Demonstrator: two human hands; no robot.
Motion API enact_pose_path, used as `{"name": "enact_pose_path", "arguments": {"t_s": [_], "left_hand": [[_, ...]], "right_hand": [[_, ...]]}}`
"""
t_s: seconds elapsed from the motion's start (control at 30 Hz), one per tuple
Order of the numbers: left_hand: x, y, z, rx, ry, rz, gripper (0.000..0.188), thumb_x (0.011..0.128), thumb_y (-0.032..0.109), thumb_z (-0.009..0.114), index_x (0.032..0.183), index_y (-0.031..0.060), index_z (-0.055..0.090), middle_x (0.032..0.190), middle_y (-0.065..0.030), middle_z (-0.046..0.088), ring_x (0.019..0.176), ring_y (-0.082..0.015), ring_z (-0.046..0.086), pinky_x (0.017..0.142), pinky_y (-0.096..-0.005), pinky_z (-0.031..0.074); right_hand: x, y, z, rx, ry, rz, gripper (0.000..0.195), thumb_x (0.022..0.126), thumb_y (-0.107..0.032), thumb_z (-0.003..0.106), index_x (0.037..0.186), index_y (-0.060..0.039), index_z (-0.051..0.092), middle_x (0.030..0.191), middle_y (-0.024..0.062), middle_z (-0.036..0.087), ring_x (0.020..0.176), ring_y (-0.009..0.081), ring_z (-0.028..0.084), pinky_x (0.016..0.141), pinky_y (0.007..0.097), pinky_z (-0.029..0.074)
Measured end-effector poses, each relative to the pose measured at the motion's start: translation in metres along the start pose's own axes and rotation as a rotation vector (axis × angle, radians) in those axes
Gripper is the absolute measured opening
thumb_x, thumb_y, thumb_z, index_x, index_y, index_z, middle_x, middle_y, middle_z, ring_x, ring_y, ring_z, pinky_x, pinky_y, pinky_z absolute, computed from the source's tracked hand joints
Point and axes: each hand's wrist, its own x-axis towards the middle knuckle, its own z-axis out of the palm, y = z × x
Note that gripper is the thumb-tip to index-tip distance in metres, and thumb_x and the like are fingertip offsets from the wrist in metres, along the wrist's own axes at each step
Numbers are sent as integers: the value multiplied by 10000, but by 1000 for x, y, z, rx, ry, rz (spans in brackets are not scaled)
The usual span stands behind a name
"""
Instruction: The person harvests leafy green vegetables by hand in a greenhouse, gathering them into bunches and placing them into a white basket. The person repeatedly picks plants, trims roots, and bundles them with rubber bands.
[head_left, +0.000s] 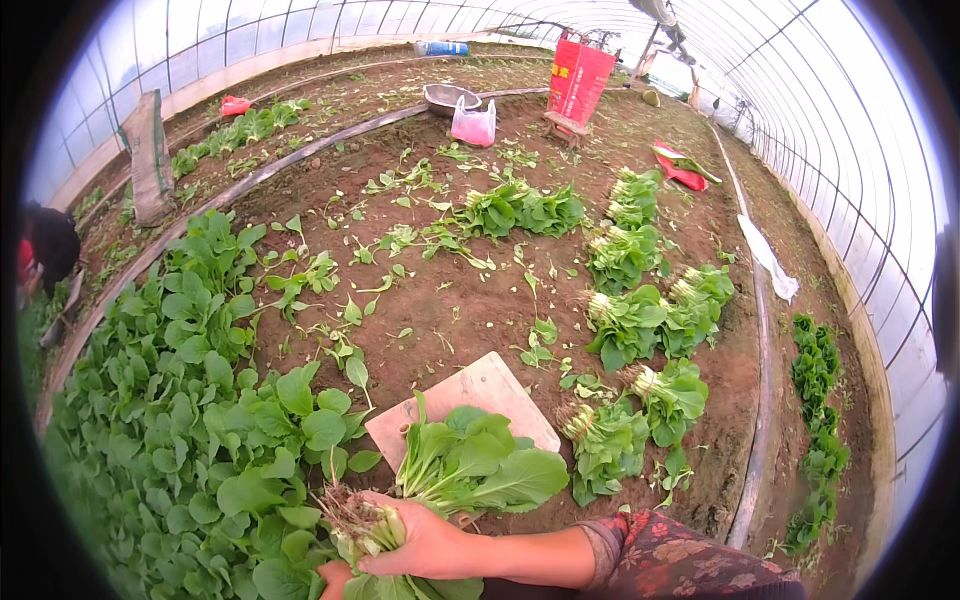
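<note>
My right hand (420, 538) is closed around the stems of a bunch of leafy greens (480, 465). Its soil-covered roots (352, 510) point left, and its broad leaves spread to the right over a pale board (480, 394) on the soil. Only a small part of my left hand (335, 579) shows, at the bottom edge below the roots; its fingers are hidden. More green leaves (412, 589) show beneath my right hand. Close on the left grows a dense bed of the same greens (172, 450).
Several bundled greens (626, 311) lie to the right, others (525, 208) ahead. Farther off are a red sack (581, 79), a basin (442, 97) and a plastic bag (474, 124). Hoses (757, 450) run along the soil. A person (49, 244) is bent over at far left.
</note>
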Motion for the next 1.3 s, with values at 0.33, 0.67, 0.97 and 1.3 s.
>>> {"name": "enact_pose_path", "arguments": {"t_s": [0.33,0.67,0.97,1.3], "left_hand": [[-148,-39,59,-109,-32,-218,352,721,349,665,946,79,675,877,-163,684,827,-337,663,742,-439,505],[-358,39,-75,-1621,689,81,411,794,84,685,1181,15,565,909,4,631,743,-85,558,678,-256,478],[-427,91,-64,-1998,935,208,398,814,23,663,1197,36,554,1066,-24,644,922,-114,600,842,-267,467],[-438,106,-71,-1629,843,93,526,759,20,726,1249,6,535,1095,-31,640,948,-97,594,876,-254,462]], "right_hand": [[-39,16,41,-127,-116,-30,635,751,15,688,1331,-13,431,1044,0,605,907,63,538,816,239,459],[-99,63,47,-107,-121,93,364,717,38,698,1066,-5,600,930,45,658,826,127,621,750,272,507],[-122,82,65,-129,-499,137,419,710,30,712,1114,0,605,985,16,655,882,97,592,815,262,479],[-117,89,62,-336,-476,89,417,683,-11,739,1080,2,611,952,-2,636,833,78,557,785,259,466]]}}
